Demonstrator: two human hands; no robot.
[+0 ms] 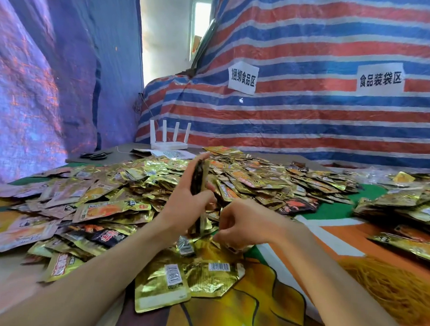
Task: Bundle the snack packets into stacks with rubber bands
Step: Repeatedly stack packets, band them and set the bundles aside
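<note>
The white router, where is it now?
In the head view the router stands at the back, left of centre, behind the packet pile, right of the scissors.

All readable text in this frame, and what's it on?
"捆绑食品区": left paper sign, on the striped tarp.
"食品装袋区": right paper sign, on the same tarp.
snack packets: printed labels and barcode digits are too blurred to read.
router: no text legible.
</note>
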